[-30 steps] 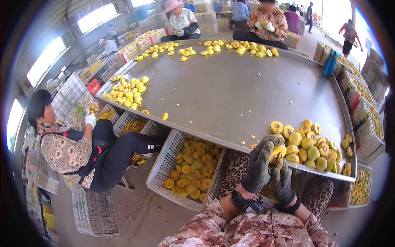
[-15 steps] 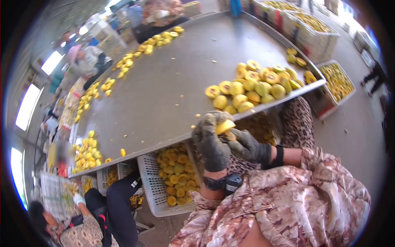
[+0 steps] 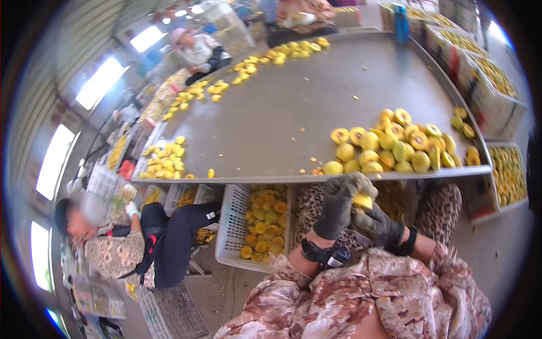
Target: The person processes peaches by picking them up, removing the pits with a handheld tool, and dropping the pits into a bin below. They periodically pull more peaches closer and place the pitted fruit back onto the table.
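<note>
Both hands, in dark, dirty work gloves, are close together below the near edge of the metal table [image 3: 254, 113]. My left hand [image 3: 337, 204] is closed around a yellow peach half [image 3: 362, 201]. Just under that piece is my right hand [image 3: 379, 225], its fingers curled; whatever it may be gripping is hidden. A pile of yellow peach halves [image 3: 403, 144] lies on the table beyond my hands, several showing reddish hollows. Below the table, left of my knees, stands a white plastic crate [image 3: 231, 226] of peach halves.
Smaller heaps of cut peaches [image 3: 164, 159] line the table's left side. A blue bottle [image 3: 401, 24] stands at the far corner. One co-worker [image 3: 121, 248] sits at the left, others across the table. Filled crates [image 3: 507, 172] stand along the right.
My view has swung, so the table and piles appear farther right. My hands stay together at the peach half, slightly lower in view. The seated co-worker shows more fully.
</note>
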Action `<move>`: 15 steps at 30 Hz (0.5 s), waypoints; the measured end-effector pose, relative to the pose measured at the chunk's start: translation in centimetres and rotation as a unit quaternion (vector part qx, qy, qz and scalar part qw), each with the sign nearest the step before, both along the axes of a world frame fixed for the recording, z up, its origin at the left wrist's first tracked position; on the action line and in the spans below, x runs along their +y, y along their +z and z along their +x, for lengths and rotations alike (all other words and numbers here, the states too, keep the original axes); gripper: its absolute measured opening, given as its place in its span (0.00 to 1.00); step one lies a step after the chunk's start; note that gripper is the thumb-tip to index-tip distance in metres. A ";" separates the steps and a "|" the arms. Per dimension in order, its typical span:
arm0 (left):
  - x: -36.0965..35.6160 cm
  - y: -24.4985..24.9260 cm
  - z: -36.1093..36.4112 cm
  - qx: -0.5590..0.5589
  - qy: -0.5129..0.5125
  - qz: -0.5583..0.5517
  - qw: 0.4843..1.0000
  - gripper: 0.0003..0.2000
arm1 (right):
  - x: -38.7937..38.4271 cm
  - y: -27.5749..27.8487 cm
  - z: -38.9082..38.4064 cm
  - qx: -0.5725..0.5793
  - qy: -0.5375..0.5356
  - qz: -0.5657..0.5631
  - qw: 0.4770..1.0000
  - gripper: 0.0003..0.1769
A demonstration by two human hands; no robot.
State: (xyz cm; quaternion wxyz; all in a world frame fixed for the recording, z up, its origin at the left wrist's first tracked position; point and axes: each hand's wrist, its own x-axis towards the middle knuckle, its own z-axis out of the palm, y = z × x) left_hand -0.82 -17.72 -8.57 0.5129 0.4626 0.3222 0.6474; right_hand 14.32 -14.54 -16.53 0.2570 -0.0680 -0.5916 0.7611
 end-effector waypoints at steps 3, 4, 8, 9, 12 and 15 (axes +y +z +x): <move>0.8 0.2 0.5 -0.002 -0.017 -0.001 1.000 0.22 | 1.2 2.2 1.5 -0.043 0.023 0.087 0.995 0.37; 0.9 0.9 0.6 0.016 0.010 0.026 0.999 0.23 | 1.5 1.8 1.9 -0.076 0.008 0.137 0.988 0.32; 1.2 -1.5 -4.6 -0.105 0.136 -0.064 0.983 0.28 | 2.0 2.9 3.2 -0.127 -0.114 0.381 0.909 0.20; 0.7 -2.3 -7.3 -0.106 0.184 -0.060 0.975 0.25 | 2.5 2.3 3.7 -0.140 -0.150 0.335 0.920 0.19; 0.1 -6.3 -16.6 0.297 0.406 -0.075 0.861 0.19 | 4.6 -5.4 6.1 -0.429 -0.208 0.498 0.724 0.18; 5.0 -7.4 -21.8 0.502 0.433 -0.012 0.748 0.18 | 4.3 -6.4 7.4 -0.418 -0.220 0.419 0.775 0.17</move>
